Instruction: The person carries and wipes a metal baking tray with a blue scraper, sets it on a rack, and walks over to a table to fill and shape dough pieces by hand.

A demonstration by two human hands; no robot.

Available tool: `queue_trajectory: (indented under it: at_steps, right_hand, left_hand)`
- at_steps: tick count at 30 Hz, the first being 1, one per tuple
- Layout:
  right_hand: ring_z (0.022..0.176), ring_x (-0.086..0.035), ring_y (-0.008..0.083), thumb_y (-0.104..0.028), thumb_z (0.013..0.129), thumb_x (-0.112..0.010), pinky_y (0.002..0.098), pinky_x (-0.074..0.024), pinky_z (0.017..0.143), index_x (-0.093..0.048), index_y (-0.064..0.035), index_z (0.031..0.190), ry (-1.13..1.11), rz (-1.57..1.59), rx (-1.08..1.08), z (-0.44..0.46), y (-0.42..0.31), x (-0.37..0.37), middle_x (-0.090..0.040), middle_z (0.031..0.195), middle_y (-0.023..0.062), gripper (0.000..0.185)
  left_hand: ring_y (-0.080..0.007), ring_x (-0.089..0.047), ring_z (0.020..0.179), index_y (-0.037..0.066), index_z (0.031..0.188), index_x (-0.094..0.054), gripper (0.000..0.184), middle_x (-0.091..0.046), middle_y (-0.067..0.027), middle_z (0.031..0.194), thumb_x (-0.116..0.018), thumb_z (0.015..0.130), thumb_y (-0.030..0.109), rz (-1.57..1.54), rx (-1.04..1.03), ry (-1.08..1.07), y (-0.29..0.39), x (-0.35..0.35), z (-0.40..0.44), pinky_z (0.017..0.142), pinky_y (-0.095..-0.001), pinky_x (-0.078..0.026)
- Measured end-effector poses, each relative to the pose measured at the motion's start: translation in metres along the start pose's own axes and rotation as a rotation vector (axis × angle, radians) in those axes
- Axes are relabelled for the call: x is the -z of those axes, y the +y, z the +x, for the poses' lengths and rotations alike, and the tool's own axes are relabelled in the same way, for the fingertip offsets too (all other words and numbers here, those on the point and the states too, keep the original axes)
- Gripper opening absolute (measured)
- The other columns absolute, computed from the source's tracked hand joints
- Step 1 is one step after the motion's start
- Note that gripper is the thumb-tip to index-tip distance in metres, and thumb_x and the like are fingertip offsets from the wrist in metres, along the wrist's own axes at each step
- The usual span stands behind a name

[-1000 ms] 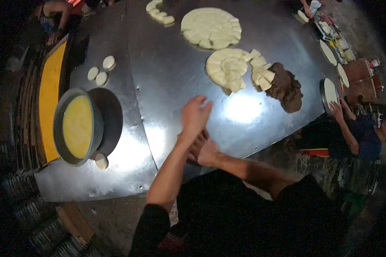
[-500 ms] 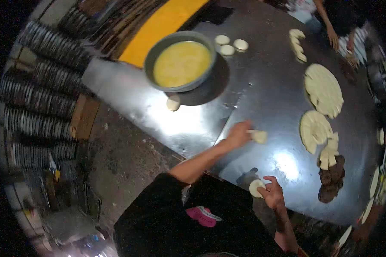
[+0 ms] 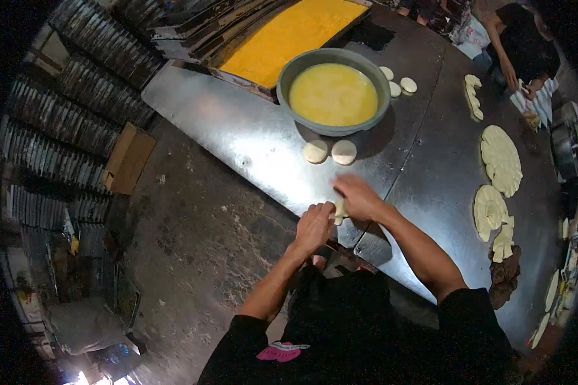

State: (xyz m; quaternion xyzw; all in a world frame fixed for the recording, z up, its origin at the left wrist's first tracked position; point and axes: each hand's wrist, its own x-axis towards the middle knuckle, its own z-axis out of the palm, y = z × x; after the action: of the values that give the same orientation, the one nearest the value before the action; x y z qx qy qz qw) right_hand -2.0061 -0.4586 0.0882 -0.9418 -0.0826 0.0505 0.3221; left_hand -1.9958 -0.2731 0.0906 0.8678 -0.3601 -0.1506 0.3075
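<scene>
My left hand (image 3: 316, 226) is closed on a small piece of pale dough (image 3: 340, 212) at the near edge of the metal table. My right hand (image 3: 361, 197) is right over the same dough, its fingers smeared by motion, so their grip is unclear. Much of the dough is hidden between both hands. Just beyond them, two round dough discs, a left one (image 3: 315, 151) and a right one (image 3: 344, 152), lie side by side. Behind these stands a grey bowl (image 3: 384, 106) of yellow liquid.
Several dough discs (image 3: 408, 85) lie right of the bowl. A tray with a yellow layer (image 3: 295, 38) sits behind. Flattened dough (image 3: 501, 160) and a brown lump (image 3: 505, 279) lie to the right. Another person (image 3: 526, 48) is at the far side. Stacked trays (image 3: 64, 109) stand left.
Both hands have come together at the table's near edge; earlier they were apart, each with dough. A second disc now lies beside the one in front of the bowl. The view has shifted.
</scene>
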Motion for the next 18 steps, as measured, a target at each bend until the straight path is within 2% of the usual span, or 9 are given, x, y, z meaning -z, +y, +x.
queue_trajectory:
  at_steps: [4, 6, 8, 9, 11, 12, 14, 16, 18]
  right_hand:
    - [0.107, -0.048, 0.0343, -0.005, 0.067, -0.057, 0.0428, -0.0390, 0.091, -0.055, -0.0049, 0.108, -0.027, -0.041, 0.037, -0.048, -0.031, -0.004, -0.053, 0.114, 0.0174, 0.041]
    - [0.100, -0.050, 0.0338, -0.004, 0.070, -0.055, 0.0424, -0.0402, 0.088, -0.058, -0.0050, 0.103, -0.106, 0.064, -0.312, -0.061, -0.037, 0.016, -0.053, 0.107, 0.0181, 0.034]
    - [0.106, -0.050, 0.0347, -0.003, 0.071, -0.056, 0.0392, -0.0406, 0.091, -0.058, -0.0027, 0.103, 0.121, 0.089, -0.554, -0.078, -0.036, 0.047, -0.054, 0.108, 0.0193, 0.032]
    - [0.106, -0.050, 0.0347, -0.003, 0.071, -0.056, 0.0392, -0.0406, 0.091, -0.058, -0.0027, 0.103, 0.140, 0.089, -0.564, -0.091, -0.013, 0.049, -0.054, 0.108, 0.0193, 0.032]
    - [0.102, -0.052, 0.0355, -0.006, 0.075, -0.058, 0.0400, -0.0425, 0.089, -0.057, -0.0012, 0.109, 0.313, -0.503, -0.559, -0.111, 0.037, 0.043, -0.055, 0.111, 0.0196, 0.034]
    - [0.102, -0.052, 0.0355, -0.006, 0.075, -0.058, 0.0400, -0.0425, 0.089, -0.057, -0.0012, 0.109, 0.329, -0.499, -0.576, -0.105, 0.021, 0.050, -0.055, 0.111, 0.0196, 0.034]
    - [0.094, -0.058, 0.0311, -0.018, 0.079, -0.062, 0.0393, -0.0448, 0.082, -0.056, 0.0018, 0.113, 0.559, -0.110, -0.203, -0.087, -0.022, 0.059, -0.061, 0.097, 0.0169, 0.039]
    - [0.086, -0.061, 0.0273, -0.023, 0.082, -0.063, 0.0352, -0.0474, 0.077, -0.055, 0.0022, 0.114, 0.528, 0.369, -0.219, -0.073, -0.067, 0.067, -0.063, 0.096, 0.0170, 0.042]
    - [0.084, -0.061, 0.0238, -0.023, 0.083, -0.063, 0.0328, -0.0476, 0.075, -0.056, 0.0026, 0.112, 0.668, 0.410, -0.290, -0.071, -0.088, 0.080, -0.063, 0.094, 0.0158, 0.039]
  left_hand:
    - [-0.0333, -0.053, 0.088, 0.006, 0.099, -0.054, 0.029, -0.056, -0.0131, 0.094, -0.064, 0.072, 0.006, -0.088, -0.017, 0.021, -0.013, 0.007, -0.014, 0.075, -0.0416, -0.045]
    - [-0.0343, -0.054, 0.090, 0.003, 0.099, -0.057, 0.026, -0.058, -0.0156, 0.094, -0.063, 0.074, 0.007, 0.038, -0.044, -0.173, -0.016, 0.021, -0.026, 0.079, -0.0413, -0.044]
    - [-0.0310, -0.057, 0.091, 0.000, 0.099, -0.059, 0.023, -0.058, -0.0168, 0.092, -0.063, 0.078, 0.010, 0.075, -0.140, -0.133, -0.031, 0.030, -0.030, 0.078, -0.0381, -0.047]
    - [-0.0267, -0.058, 0.089, 0.000, 0.100, -0.058, 0.024, -0.059, -0.0157, 0.092, -0.063, 0.079, 0.011, -0.126, 0.013, -0.167, -0.036, 0.035, -0.028, 0.075, -0.0361, -0.048]
    - [-0.0195, -0.059, 0.081, 0.001, 0.104, -0.057, 0.028, -0.062, -0.0118, 0.089, -0.063, 0.078, 0.010, -0.569, 0.268, -0.202, -0.044, 0.031, -0.013, 0.072, -0.0300, -0.047]
    - [-0.0176, -0.058, 0.083, 0.001, 0.109, -0.054, 0.032, -0.063, -0.0120, 0.092, -0.062, 0.079, 0.009, -0.722, 0.232, -0.125, -0.028, 0.035, -0.002, 0.073, -0.0291, -0.046]
    - [-0.0151, -0.057, 0.085, 0.002, 0.124, -0.042, 0.046, -0.062, -0.0121, 0.096, -0.061, 0.083, 0.009, -0.867, 0.112, -0.110, 0.009, 0.046, 0.023, 0.075, -0.0273, -0.045]
    - [-0.0127, -0.055, 0.084, -0.002, 0.117, -0.052, 0.034, -0.062, -0.0079, 0.093, -0.057, 0.087, 0.013, -0.956, -0.031, 0.039, 0.045, 0.039, 0.045, 0.074, -0.0257, -0.044]
    - [-0.0120, -0.055, 0.080, -0.001, 0.107, -0.058, 0.025, -0.063, -0.0079, 0.088, -0.056, 0.089, 0.015, -1.238, 0.026, 0.079, 0.073, 0.034, 0.063, 0.071, -0.0257, -0.045]
